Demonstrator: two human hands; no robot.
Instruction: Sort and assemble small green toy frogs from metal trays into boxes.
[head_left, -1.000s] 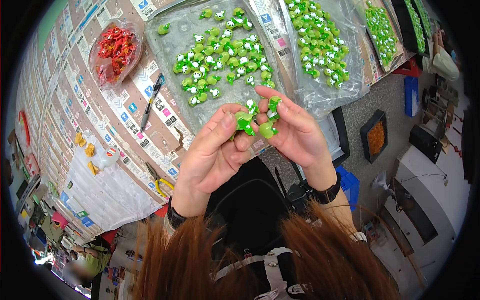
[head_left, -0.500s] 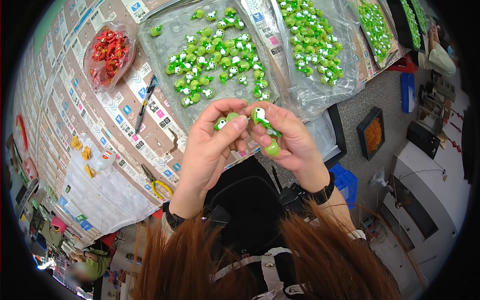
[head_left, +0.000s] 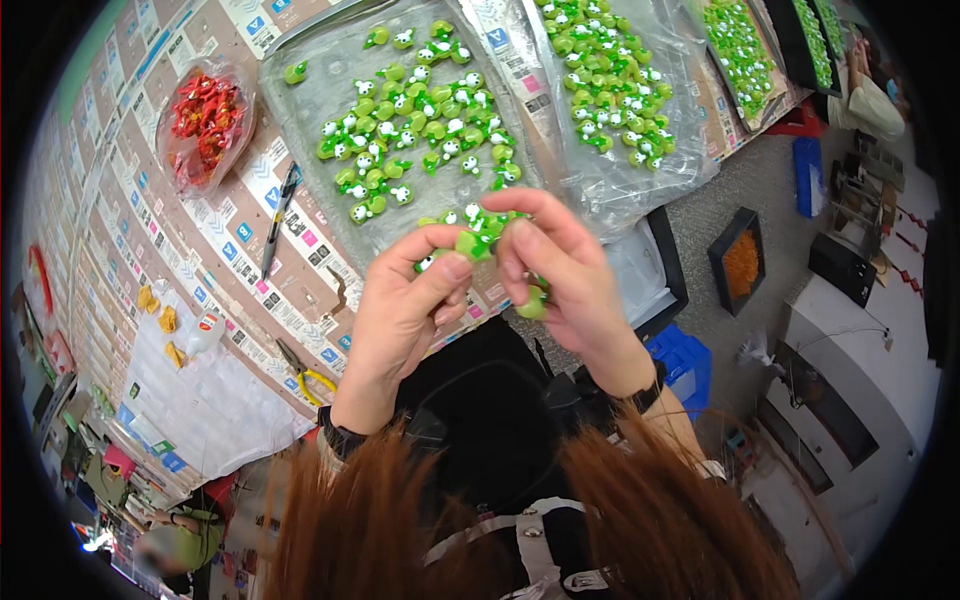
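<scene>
Between the thumb and index finger of my left hand [head_left: 395,305] is a small green-and-white toy figure [head_left: 468,245], partly hidden by the fingertips. My right hand [head_left: 578,290] is close by, its index finger stretched over the gap between the hands and slightly blurred. Its lower fingers are curled around another green figure [head_left: 532,304], whose round light-green part shows. Just beyond both hands lies a plastic-lined tray [head_left: 300,100] with many similar green figures [head_left: 430,130] scattered in it. A few sit at its near edge, right behind my fingertips.
Left of the tray are a clear bag of red pieces [head_left: 205,125], a pen [head_left: 280,222], yellow-handled pliers [head_left: 305,372] and a small white bottle [head_left: 206,332]. A second plastic-covered batch [head_left: 615,90] lies to the right. Blue bins [head_left: 682,368] stand below the table edge.
My hands have parted slightly, and the right index finger has lifted and stretched leftward. The figure at my right fingertips is no longer plainly visible there. The whole view has shifted a little.
</scene>
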